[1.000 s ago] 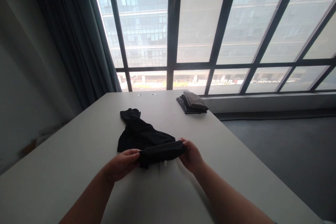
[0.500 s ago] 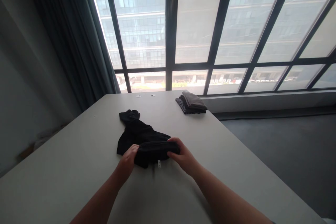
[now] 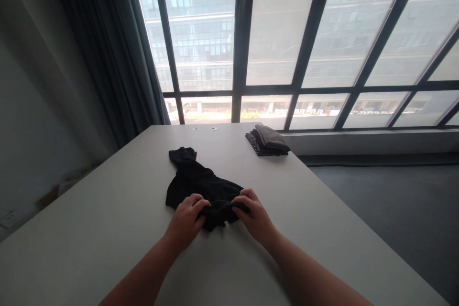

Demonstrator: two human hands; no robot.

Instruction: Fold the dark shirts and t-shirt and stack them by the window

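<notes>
A crumpled black garment (image 3: 206, 179) lies on the white table in front of me, its far end bunched up and its near edge between my two hands. My left hand (image 3: 188, 215) grips the near edge on the left, thumb underneath and fingers over the cloth. On the right, my right hand (image 3: 255, 213) pinches the same edge between thumb and fingers. A small white tag (image 3: 227, 225) sticks out from the cloth between the hands. Whether the garment is a shirt or trousers I cannot tell.
A stack of folded clothes (image 3: 268, 141), grey on top and dark and striped below, sits at the table's far right edge. The white table (image 3: 118, 210) runs toward the tall windows. A dark curtain (image 3: 103, 57) hangs at the left.
My left hand has moved inward and over the near edge, closer to my right hand. The raised edge has sunk and bunched up. The whole view has shifted slightly.
</notes>
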